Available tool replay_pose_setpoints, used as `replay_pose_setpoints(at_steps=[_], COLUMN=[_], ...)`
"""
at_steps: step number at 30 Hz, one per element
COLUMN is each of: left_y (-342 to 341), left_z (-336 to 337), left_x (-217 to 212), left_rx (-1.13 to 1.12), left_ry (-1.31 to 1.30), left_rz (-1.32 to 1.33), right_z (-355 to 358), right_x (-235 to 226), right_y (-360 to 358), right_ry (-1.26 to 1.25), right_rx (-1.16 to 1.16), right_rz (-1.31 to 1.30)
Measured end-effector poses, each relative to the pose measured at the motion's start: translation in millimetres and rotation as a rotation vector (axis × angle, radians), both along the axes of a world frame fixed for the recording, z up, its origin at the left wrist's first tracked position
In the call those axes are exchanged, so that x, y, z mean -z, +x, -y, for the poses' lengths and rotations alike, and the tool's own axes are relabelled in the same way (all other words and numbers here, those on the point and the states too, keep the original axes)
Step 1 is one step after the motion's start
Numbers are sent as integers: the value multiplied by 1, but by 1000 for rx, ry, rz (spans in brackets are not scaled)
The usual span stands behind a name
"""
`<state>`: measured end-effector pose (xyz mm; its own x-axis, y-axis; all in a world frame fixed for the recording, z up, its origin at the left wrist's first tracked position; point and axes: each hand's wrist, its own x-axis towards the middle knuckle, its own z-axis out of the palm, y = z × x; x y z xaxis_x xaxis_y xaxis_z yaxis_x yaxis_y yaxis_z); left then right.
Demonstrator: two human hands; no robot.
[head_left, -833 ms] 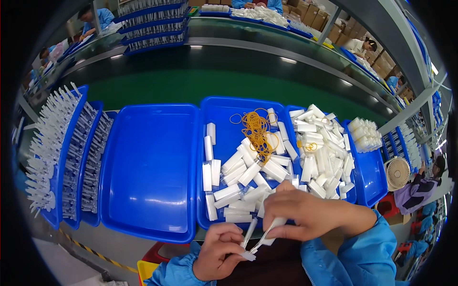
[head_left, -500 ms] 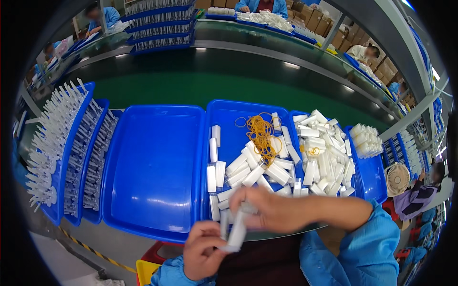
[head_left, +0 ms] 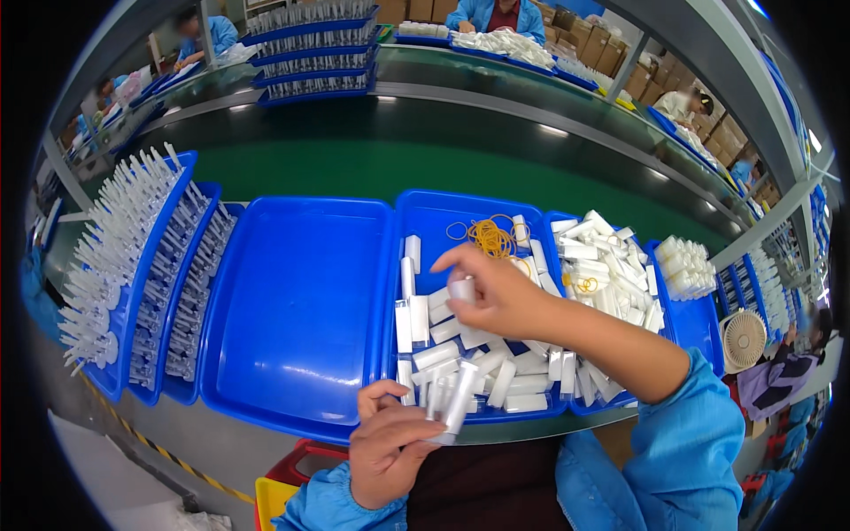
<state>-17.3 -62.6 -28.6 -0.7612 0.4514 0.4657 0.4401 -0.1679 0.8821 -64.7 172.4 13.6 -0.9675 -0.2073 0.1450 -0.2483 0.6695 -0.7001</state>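
Note:
Near the front edge of a blue tray (head_left: 429, 217), my left hand (head_left: 388, 453) is closed round a small bundle of white pieces in clear plastic (head_left: 457, 400), which stands tilted. Above the same tray, my right hand (head_left: 509, 296) pinches a short white piece (head_left: 462, 288) between thumb and fingers, its index finger stretched out. Below that hand lie many white blocks with clear ends (head_left: 436, 356). A tangle of yellow rubber bands (head_left: 490, 240) rests toward the tray's far side, partly hidden by my right hand.
At left a bare blue tray (head_left: 297, 301) adjoins stacked trays of upright white parts (head_left: 119, 265). To the right, another tray holds heaped white blocks (head_left: 611, 265), then bundled white blocks (head_left: 684, 267) and a small fan (head_left: 744, 341). People work beyond the green belt (head_left: 310, 150).
My right hand has left the bundle in my left hand and moved up and away over the tray, a white piece in its fingers. My left hand keeps the bundle. The view has shifted slightly.

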Motion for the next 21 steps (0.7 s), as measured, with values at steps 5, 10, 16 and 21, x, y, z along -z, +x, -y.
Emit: replay_pose_setpoints(at_steps=[5, 10, 16, 21], left_y=[0, -3, -2, -3], left_z=[-16, -30, -37, -37], left_x=[-2, -7, -3, -4], left_rx=[115, 150, 143, 120], left_ry=[-53, -67, -89, -107], left_rz=[-24, -76, -84, -135], right_z=[3, 7, 13, 12], right_x=[-15, -10, -9, -19], right_y=[24, 37, 34, 35], right_ry=[-746, -954, -877, -955], right_rx=[218, 280, 370, 425], right_rz=[378, 386, 302, 467])
